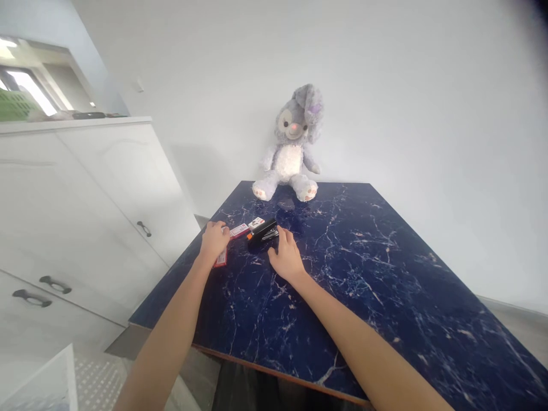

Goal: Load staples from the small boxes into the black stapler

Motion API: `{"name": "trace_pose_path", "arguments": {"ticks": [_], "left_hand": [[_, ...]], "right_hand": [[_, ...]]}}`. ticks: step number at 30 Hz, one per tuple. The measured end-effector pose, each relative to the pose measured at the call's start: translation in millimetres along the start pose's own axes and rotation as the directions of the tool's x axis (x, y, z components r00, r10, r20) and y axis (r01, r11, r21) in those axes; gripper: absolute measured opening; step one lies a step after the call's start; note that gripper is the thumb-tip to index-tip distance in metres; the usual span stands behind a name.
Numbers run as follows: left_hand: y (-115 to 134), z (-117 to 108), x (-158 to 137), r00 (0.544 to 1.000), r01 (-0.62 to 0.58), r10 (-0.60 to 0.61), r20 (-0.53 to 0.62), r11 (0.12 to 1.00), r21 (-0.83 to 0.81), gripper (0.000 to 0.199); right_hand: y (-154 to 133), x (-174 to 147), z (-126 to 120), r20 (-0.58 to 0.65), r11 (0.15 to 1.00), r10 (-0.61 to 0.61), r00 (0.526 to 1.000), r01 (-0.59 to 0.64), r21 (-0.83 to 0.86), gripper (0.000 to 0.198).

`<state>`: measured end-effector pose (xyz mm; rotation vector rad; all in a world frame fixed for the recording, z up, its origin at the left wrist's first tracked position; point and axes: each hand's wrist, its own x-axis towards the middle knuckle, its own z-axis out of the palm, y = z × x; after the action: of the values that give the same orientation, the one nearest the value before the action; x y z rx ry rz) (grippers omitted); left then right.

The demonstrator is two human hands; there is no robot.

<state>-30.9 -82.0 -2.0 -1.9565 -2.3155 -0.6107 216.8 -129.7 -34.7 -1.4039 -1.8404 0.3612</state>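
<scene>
A black stapler (262,233) with an orange end lies on the dark blue marbled table (342,268). My right hand (287,256) is just right of it, thumb and fingers apart, with the fingertips at or touching the stapler's right end. To the left, my left hand (214,241) rests palm down among small red-and-white boxes, fingers reaching forward and slightly bent. One box (238,230) extends right from its fingertips. Another box (221,258) shows partly beneath the hand, its far portion hidden. A third, whiter box (256,223) lies just behind the stapler.
A grey-lilac plush toy (291,149) sits at the table's back edge against the white wall (406,114). White cabinets (94,188) with dark handles stand to the left, a green basket (17,105) on top. The table's front edge (274,372) is near me.
</scene>
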Motion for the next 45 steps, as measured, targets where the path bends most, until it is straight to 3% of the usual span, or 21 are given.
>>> {"name": "trace_pose_path", "arguments": {"ticks": [7,14,21,24,26,30,34,37,39,41,43,45], "left_hand": [[8,10,-3,0.984,-0.171,0.168,0.054,0.984,0.054,0.039],[13,11,2,0.997,-0.076,0.079,-0.019,0.992,0.096,0.041],[12,7,-1,0.986,-0.161,0.166,-0.022,0.978,0.132,0.036],[15,7,-2,0.973,-0.228,0.226,0.037,0.971,0.071,0.047],[18,8,-3,0.979,-0.200,0.197,0.046,0.978,0.063,0.053],[22,8,-4,1.000,-0.024,0.025,-0.007,0.990,0.141,0.057],[28,-1,-11,0.997,0.015,-0.002,-0.080,0.987,0.159,0.054],[36,-12,-18,0.990,-0.081,0.087,-0.114,0.995,0.060,0.040],[43,-17,-22,0.964,-0.257,0.263,0.041,0.960,-0.115,0.039],[48,-19,-26,0.882,-0.382,0.432,0.189,0.889,-0.251,0.046],[51,-18,-28,0.842,-0.420,0.483,0.240,0.866,-0.271,0.052],[51,-16,-29,0.852,-0.411,0.469,0.235,0.875,-0.256,0.049]], "right_hand": [[0,-2,0,-0.001,1.000,-0.024,1.000,0.024,-0.013,0.066],[-1,-4,-1,0.021,0.997,-0.050,0.999,0.051,-0.064,0.065],[-8,-3,-3,0.056,0.990,-0.046,0.997,0.053,-0.133,0.065],[-8,-1,-3,0.056,0.990,-0.021,0.998,0.028,-0.139,0.064],[-7,0,-3,0.055,0.991,-0.010,0.998,0.017,-0.130,0.064],[-5,0,-2,0.049,0.996,-0.008,0.999,0.012,-0.089,0.064],[1,2,-1,0.011,0.998,-0.030,0.999,0.031,-0.059,0.066],[12,10,-5,0.005,0.993,-0.066,0.998,0.066,-0.101,0.066],[20,14,-9,0.040,0.984,-0.078,0.996,0.084,-0.160,0.066],[25,18,-12,0.074,0.971,-0.091,0.993,0.105,-0.215,0.066],[28,19,-13,0.083,0.961,-0.113,0.990,0.130,-0.242,0.067],[30,20,-12,0.076,0.962,-0.118,0.990,0.132,-0.238,0.069]]}}
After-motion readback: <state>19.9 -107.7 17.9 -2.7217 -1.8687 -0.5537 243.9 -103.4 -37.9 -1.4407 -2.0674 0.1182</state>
